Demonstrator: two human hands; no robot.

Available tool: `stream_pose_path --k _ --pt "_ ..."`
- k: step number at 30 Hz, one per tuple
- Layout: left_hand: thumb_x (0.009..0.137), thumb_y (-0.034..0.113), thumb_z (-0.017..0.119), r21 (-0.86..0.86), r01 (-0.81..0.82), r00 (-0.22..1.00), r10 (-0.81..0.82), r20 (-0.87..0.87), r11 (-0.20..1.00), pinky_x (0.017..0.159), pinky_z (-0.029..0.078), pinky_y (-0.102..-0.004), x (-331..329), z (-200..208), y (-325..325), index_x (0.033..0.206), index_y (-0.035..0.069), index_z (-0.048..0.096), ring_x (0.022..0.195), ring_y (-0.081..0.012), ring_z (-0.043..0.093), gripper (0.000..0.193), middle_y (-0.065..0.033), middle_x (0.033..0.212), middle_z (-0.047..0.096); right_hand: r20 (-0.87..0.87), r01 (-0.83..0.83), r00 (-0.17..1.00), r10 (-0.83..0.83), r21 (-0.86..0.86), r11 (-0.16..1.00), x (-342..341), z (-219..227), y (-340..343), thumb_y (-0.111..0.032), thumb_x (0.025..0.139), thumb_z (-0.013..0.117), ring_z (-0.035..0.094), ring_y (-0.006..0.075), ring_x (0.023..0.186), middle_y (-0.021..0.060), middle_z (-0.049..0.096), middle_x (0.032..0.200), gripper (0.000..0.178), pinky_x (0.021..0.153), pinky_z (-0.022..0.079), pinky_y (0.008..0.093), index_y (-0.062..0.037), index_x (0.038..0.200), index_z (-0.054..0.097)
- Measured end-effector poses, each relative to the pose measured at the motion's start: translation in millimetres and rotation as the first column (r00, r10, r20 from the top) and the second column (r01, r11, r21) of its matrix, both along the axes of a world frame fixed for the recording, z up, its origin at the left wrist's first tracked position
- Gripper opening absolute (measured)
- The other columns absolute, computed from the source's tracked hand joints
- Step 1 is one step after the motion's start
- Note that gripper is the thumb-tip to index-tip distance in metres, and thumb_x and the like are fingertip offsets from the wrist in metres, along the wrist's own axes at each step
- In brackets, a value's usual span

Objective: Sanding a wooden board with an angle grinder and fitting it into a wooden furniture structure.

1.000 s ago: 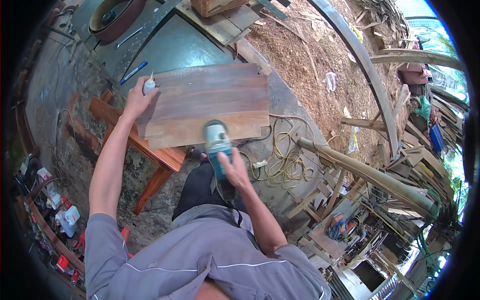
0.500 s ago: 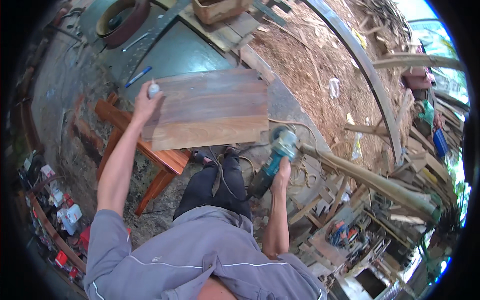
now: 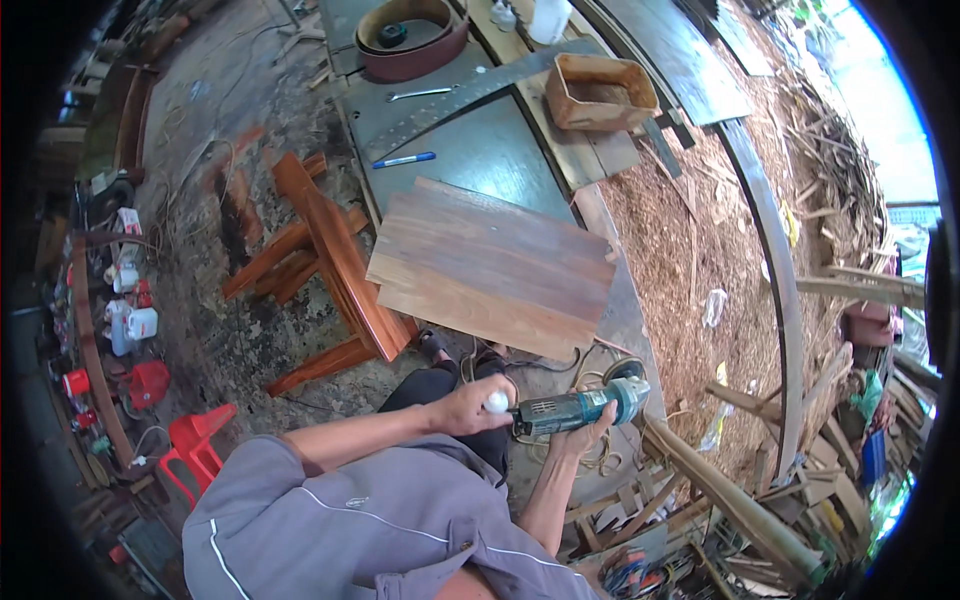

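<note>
My right hand [image 3: 583,434] is wrapped round the body of a teal angle grinder [image 3: 570,410], whose head and round disc point to the right. In my left hand [image 3: 466,406] is a small white bottle [image 3: 497,402], close to the grinder's rear end. Beyond both hands a brown wooden panel [image 3: 490,262], with a smooth grain and a lighter near strip, lies flat, partly over the grey metal table [image 3: 500,150]. The grinder's cord hangs by my legs. My left fingers cover much of the bottle.
A varnished wooden frame [image 3: 340,260] stands left of the panel. On the table are a blue marker [image 3: 405,159], a wrench [image 3: 420,94] and a sanding-belt loop [image 3: 430,62]. A brown box [image 3: 600,95] sits farther right. Sawdust covers the ground at right; a red plastic stool [image 3: 200,450] is left.
My left hand has come back from the panel's left edge to the grinder's rear, still with the bottle. The grinder has turned from upright to nearly level. The whole view has shifted.
</note>
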State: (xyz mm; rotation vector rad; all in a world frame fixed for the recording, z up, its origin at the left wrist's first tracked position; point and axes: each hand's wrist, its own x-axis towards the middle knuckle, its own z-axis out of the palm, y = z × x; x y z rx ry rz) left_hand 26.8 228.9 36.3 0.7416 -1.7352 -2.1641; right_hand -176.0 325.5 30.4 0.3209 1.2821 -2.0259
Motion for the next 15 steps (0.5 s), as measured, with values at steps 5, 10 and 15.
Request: stream_pose_path --k 5,10,15 --pt "0.08 0.018 0.083 -0.384 -0.076 0.994 0.039 -0.102 0.92 0.081 0.051 -0.0368 -2 -13 5 0.103 0.006 0.053 0.094 -0.0281 0.063 0.04 -0.009 0.101 0.058 0.008 -0.051 0.999 0.051 -0.007 0.999 0 -6 -2 -0.048 0.094 0.064 0.065 0.0227 0.086 0.0099 0.065 0.092 0.046 0.079 0.057 0.0372 -0.0046 0.107 0.058" --pt "0.074 0.015 0.085 -0.51 -0.184 0.982 0.133 -0.135 0.841 0.076 0.052 -0.039 3 -9 -2 0.097 0.007 0.055 0.091 -0.03 0.066 0.038 -0.0068 0.095 0.062 0.008 -0.067 0.998 0.067 0.037 0.997 16 3 -9 -0.052 0.091 0.065 0.065 0.0234 0.084 0.0102 0.066 0.091 0.049 0.077 0.057 0.0372 -0.0053 0.105 0.058" --pt "0.077 0.016 0.084 -0.497 -0.249 0.966 0.176 -0.19 0.832 0.077 0.052 -0.0395 7 -11 4 0.098 0.007 0.055 0.091 -0.0312 0.066 0.038 -0.0078 0.096 0.062 0.044 -0.026 0.999 0.024 0.048 0.999 19 -3 -3 -0.052 0.09 0.063 0.065 0.0252 0.083 0.0104 0.066 0.089 0.048 0.079 0.055 0.039 -0.0051 0.101 0.059"
